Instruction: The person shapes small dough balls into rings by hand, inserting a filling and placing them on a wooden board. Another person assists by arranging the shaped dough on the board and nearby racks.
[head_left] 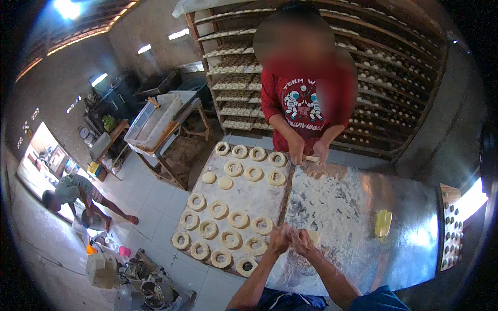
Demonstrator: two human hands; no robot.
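Over the near edge of the floured metal table [332, 207], my left hand [279, 239] and my right hand [302, 242] are close together with fingers curled. Whatever they hold is hidden by the fingers. A pale round of dough [314, 237] lies just beside my right hand. To the left, a floured board [244, 194] bears several rings of dough, one of them a ring [262, 225] near my left hand. Two flat dough discs [225, 182] without holes lie among them.
Across the table, a co-worker in a red shirt [301, 103] holds a small dough piece [312, 158]. A yellow slab [383, 223] sits at right, past it a board of small pieces [450, 233]. Behind stands a loaded rack [236, 83]. Another person [78, 189] bends at left.
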